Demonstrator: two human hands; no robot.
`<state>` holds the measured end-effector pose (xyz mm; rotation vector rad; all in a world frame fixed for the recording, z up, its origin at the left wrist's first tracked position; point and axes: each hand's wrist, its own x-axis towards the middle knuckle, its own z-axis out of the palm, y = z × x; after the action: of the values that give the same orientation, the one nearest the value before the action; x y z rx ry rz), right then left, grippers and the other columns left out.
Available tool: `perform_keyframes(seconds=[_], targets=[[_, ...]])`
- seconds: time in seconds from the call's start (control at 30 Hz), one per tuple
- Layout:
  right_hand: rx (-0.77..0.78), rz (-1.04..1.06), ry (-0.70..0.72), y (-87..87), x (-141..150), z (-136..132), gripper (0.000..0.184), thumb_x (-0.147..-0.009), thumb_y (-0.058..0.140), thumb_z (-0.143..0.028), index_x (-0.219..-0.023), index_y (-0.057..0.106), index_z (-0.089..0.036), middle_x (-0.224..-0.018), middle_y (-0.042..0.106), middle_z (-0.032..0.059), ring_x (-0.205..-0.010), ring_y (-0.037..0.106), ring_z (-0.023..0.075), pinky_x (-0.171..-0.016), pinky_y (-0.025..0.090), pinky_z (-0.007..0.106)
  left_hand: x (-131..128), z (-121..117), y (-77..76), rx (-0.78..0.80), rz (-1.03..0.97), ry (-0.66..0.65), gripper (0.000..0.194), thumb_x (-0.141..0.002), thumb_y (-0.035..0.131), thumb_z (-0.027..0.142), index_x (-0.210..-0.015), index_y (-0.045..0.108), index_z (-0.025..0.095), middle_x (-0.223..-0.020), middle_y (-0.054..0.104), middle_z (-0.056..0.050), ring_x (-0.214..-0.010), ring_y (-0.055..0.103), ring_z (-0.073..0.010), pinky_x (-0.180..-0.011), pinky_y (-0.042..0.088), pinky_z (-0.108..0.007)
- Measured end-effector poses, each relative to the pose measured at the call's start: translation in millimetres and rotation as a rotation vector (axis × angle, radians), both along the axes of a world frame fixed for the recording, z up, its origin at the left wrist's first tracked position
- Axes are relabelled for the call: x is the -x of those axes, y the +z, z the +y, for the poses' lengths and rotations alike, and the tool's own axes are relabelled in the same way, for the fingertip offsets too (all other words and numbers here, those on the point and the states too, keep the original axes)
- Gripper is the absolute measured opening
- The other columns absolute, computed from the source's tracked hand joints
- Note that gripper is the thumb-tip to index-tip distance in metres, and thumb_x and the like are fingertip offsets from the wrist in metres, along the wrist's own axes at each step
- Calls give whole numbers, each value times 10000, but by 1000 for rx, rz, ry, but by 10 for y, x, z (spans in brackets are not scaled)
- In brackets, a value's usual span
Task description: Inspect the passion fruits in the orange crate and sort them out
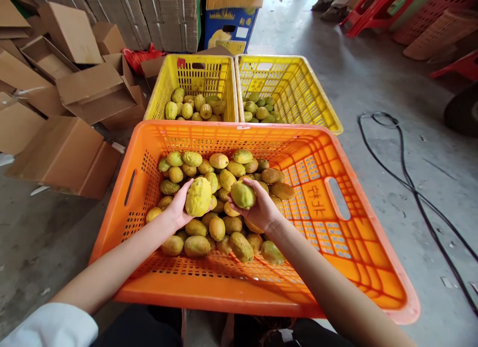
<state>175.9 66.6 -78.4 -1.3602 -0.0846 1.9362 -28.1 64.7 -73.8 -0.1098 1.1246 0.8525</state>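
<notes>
Two fruits up, one per hand, above the fruit pile (217, 229) in the orange crate (239, 298). Left hand (180, 207): fingers part-curled round a yellow fruit (198, 197). Right hand (261, 207): fingers part-closed under a greener fruit (243, 194). Yellow crates (289, 90) just beyond.

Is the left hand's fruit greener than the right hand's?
No, the left hand holds a yellow fruit and the right hand a green one.

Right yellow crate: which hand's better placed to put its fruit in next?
Right, probably. The right hand, holding a greenish fruit, looks nearer the right yellow crate; the left hand, with a yellower fruit, sits farther left.
</notes>
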Motion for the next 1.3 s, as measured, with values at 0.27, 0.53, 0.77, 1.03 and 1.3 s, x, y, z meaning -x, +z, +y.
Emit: perform_keyframes(seconds=[0.27, 0.53, 0.77, 1.03, 1.3], targets=[[-27, 48, 17, 31, 25, 41, 385, -1066, 394, -377, -995, 698, -151, -720, 747, 116, -560, 662, 192, -426, 503, 230, 16, 3, -15, 49, -72, 10, 403, -1100, 418, 360, -1324, 654, 123, -868, 769, -125, -707, 762, -247, -674, 666, -391], [-5, -3, 37, -5, 33, 37, 339, -1044, 449, -330, -1119, 712, -130, -790, 787, 133, -677, 738, 231, -441, 528, 247, 25, 10, 28, -33, -15, -99, 362, -1079, 515, 416, -1180, 703, 124, -776, 738, -103, -660, 743, -236, -651, 659, -381], [-43, -108, -46, 33, 43, 18, 239, -1035, 506, -333, -951, 683, -195, -792, 766, 69, -670, 719, 200, -445, 530, 240, 12, 11, -38, -66, 44, -82, 369, -1075, 534, 412, -1151, 729, 108, -846, 772, -118, -614, 719, -204, -586, 618, -297], [-141, -127, 9, 64, 53, -39, 61, -925, 710, -271, -967, 674, -244, -835, 721, -11, -748, 739, 191, -574, 583, 262, -10, 18, 21, -12, 100, -3, 299, -1087, 536, 370, -1223, 704, 164, -789, 744, -34, -668, 730, -191, -733, 665, -334], [-112, -107, 35, 20, 36, -23, 98, -898, 732, -278, -974, 686, -238, -823, 713, -18, -730, 738, 185, -630, 596, 279, 38, 13, 24, -24, 112, -135, 346, -1059, 561, 453, -1045, 687, 131, -824, 740, -111, -673, 738, -223, -635, 672, -368]])
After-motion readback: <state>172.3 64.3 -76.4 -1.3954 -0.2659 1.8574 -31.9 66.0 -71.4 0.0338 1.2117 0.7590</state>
